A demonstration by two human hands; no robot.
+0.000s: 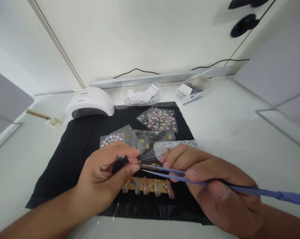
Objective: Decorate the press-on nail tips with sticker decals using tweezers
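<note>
In my right hand (214, 186) is a pair of blue tweezers (202, 182), held like a pen with the two tips slightly apart. Those tips reach my left hand (107, 172), whose thumb and index finger are pinched together. What they pinch is too small and hidden to make out. Just below the tweezer tips, several glossy false nails (146, 186) stand in a row on a yellowish strip (151, 186). Behind my hands lies a clear sticker sheet (154, 137) with gold motifs. A clear blister pack (162, 146) is partly covered by my right fingers.
A black mat (72, 156) covers the middle of the white table. Floral sticker sheets (162, 118) lie on it. Behind stand a white nail lamp (90, 101), a clear tray of packets (141, 96) and an open box (189, 91). A gold-handled brush (44, 118) lies left.
</note>
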